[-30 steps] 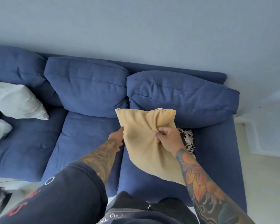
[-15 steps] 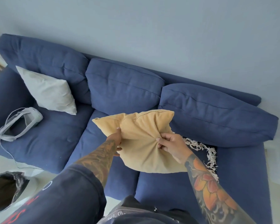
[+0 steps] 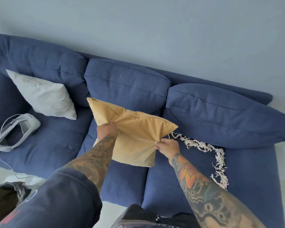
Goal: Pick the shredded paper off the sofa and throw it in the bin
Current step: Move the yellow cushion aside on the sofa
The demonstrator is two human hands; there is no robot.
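A long sofa (image 3: 69,145) upholstered in dark blue woven fabric, with three plump back cushions along its far edge, stands on a pale floor (image 3: 115,209) against a light blue-grey wall. On its left seat a white square pillow (image 3: 44,96) leans against the left back cushion, and just near of it lies a white headset with a strap and thin cable (image 3: 18,130). On the right seat a trail of white shredded paper strips (image 3: 217,155) runs from the foot of the right back cushion toward the near edge, while a black-lined bin (image 3: 5,199) stands on the floor at near left.
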